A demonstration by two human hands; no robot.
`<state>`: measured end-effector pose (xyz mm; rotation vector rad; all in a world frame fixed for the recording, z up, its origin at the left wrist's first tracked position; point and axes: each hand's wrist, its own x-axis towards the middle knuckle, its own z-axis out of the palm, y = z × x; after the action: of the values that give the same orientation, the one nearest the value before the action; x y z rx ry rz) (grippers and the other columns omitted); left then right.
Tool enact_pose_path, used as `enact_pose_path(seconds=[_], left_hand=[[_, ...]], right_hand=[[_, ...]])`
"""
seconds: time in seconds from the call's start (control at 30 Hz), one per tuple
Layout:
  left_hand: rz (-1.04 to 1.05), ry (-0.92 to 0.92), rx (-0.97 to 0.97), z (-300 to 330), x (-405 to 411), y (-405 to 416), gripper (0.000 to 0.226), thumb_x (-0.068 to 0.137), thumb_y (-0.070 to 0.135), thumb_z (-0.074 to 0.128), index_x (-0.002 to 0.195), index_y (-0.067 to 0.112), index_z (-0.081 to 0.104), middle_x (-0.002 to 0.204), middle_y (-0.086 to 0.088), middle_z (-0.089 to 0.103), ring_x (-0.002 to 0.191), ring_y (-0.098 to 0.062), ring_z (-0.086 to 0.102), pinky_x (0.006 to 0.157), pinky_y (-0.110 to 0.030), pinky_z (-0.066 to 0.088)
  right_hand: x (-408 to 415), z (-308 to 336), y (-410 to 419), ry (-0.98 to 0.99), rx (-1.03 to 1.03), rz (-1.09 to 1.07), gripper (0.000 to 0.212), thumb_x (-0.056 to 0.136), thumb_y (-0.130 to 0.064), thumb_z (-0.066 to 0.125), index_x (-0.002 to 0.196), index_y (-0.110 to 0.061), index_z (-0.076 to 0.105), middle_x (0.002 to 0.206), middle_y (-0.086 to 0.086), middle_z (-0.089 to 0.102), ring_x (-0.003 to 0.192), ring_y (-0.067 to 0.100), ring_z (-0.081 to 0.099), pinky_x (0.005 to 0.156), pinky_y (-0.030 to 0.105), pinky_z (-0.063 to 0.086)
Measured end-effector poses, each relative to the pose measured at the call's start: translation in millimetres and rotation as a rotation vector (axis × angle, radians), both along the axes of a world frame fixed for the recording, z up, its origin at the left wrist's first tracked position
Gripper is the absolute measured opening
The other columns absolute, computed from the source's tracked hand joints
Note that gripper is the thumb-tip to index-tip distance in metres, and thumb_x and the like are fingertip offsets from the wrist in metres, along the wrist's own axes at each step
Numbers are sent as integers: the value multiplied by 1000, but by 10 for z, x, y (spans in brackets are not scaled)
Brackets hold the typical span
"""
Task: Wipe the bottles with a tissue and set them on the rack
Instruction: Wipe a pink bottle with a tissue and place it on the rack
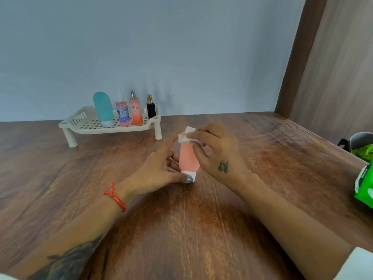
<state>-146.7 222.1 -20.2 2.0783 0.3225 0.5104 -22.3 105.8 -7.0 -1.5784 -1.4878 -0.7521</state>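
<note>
Wiping goes best from top down: right hand [214, 150] pinches the white folded tissue [186, 135] on the soft pink squeeze bottle [188, 156], standing cap-down on the wooden tabletop [181, 229], while left hand [161, 170] fingers curl round its white cap [189, 175]; keep that base steady.

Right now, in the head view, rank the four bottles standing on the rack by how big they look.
1. Teal bottle, tallest and widest.
2. Orange spray bottle.
3. Pink bottle with the blue label: close to the orange one, so this order is unsure.
4. Black bottle, clearly smallest.
</note>
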Motion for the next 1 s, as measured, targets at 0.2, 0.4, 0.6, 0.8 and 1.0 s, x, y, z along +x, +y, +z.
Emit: enact_pose_path(seconds=[0.2,0.4,0.6,0.8,1.0], left_hand=[[-32,-76,75,-4,-7,-30,116,69,1,79,142,55,7,101,-1,64,78,-23,69,77,-42,57],[-30,-69,46,17,-26,-50,113,61,19,76,140,59,5,94,-27,60,80,-46,59,74,-59,50],[-4,-48,-13,-14,-4,-20,119,68,3,81,141,57,4,90,-29,58,72,-29,60,73,-45,54],[-6,3,-52,-21,11,-5,119,67,2,81,144,51,5,100,-15,62,84,-26,68,80,-40,57],[9,31,-25,-9,17,1,111,68,6,81,144,50,12,109,-9,56,85,-17,66,81,-36,58]], right_hand=[[-121,-43,38,-201,-150,50,20,80,-8,57,95,-5,70,92,9,63,85,23,56,70,25,45],[-163,-49,24,-272,-352,125,13,72,-7,60,78,-8,72,81,5,62,77,20,50,58,29,45],[-61,11,-71,-122,-360,235,20,64,-6,54,71,-10,72,74,2,65,67,15,57,55,23,44],[66,10,-23,-17,58,27,16,80,-3,64,95,-5,70,88,9,65,77,19,59,66,21,45],[79,-43,22,-25,-27,53,26,80,-3,65,105,-9,70,88,9,63,76,20,58,60,24,47]])
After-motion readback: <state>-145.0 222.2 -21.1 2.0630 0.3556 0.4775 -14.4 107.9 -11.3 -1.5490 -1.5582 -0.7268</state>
